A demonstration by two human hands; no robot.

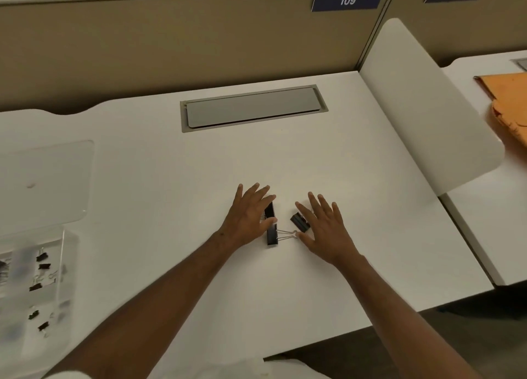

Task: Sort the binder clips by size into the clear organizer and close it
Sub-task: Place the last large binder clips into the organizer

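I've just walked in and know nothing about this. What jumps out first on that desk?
Two bare hands lie spread near the middle of the white desk, the left hand and right hand flanking two black binder clips: a large binder clip by the left fingers and a smaller binder clip by the right. At the far left edge sits a clear organizer, open, with small clips already inside. Orange envelopes lie on the neighbouring desk, far right.

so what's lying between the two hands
In the head view, two black binder clips: a large one by the left hand, a smaller one by the right hand.
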